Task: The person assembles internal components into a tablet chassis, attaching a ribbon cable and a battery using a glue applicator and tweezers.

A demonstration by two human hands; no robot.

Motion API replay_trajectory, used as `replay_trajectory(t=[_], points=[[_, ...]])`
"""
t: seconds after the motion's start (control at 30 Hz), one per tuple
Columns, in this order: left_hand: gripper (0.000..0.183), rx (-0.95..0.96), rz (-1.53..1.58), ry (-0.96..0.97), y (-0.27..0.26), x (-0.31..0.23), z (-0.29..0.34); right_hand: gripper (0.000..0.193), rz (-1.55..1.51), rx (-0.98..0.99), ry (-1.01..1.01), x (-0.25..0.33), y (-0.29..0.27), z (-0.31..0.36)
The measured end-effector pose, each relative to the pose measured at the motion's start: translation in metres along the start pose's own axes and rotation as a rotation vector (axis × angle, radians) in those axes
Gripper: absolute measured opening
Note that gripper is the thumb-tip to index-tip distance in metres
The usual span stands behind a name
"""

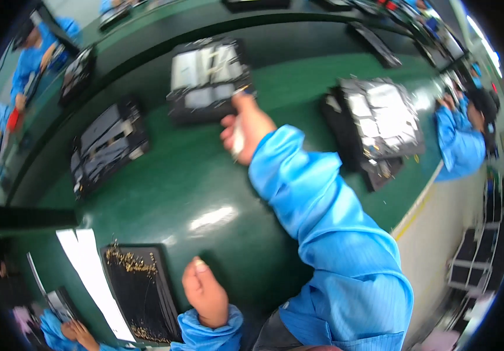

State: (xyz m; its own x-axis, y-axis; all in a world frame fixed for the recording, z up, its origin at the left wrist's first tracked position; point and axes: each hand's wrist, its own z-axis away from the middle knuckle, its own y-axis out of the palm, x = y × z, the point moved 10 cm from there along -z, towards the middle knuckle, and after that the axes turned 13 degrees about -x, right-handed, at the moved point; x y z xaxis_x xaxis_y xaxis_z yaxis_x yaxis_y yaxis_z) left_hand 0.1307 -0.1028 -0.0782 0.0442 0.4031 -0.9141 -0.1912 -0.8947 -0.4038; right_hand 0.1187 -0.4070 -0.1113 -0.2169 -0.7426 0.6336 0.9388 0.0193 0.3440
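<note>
My right hand (247,130) reaches forward, its thumb at the near right corner of a black foam tray (241,51) with white and grey flat pieces. Its fingers are curled, with something white along them; blur hides whether it is held or worn. Low in the middle is my left hand (206,295), thumb and fingers drawn together and pointing up, a whitish spot at the tip. Left of it lies a stack of black sheets (138,292) with many small gold-coloured pins or wires along both ends.
White paper strips (91,275) lie beside the black sheets. Another loaded black tray (108,143) is at the left, and a stacked one (381,120) at the right. A dark belt (287,50) runs behind the green table (164,199). Co-workers in blue sit around.
</note>
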Motion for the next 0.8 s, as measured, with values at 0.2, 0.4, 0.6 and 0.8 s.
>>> replay_trajectory(t=[0.2, 0.4, 0.6, 0.8], points=[[0.047, 0.205, 0.664, -0.556, 0.043, -0.007, 0.012, 0.054, 0.210, 0.155, 0.399, -0.105, -0.075, 0.124], [0.037, 0.484, 0.912, -0.531, 0.074, -0.028, 0.042, 0.065, 0.398, 0.441, 0.438, -0.126, -0.117, 0.206], [0.034, 0.584, 0.717, -0.293, 0.044, -0.074, 0.050, 0.053, 1.112, 1.108, 0.234, -0.155, -0.162, 0.245], [0.043, 0.145, -0.368, 0.494, 0.022, -0.072, -0.009, 0.058, 1.148, 1.096, 0.132, -0.149, -0.165, 0.241]])
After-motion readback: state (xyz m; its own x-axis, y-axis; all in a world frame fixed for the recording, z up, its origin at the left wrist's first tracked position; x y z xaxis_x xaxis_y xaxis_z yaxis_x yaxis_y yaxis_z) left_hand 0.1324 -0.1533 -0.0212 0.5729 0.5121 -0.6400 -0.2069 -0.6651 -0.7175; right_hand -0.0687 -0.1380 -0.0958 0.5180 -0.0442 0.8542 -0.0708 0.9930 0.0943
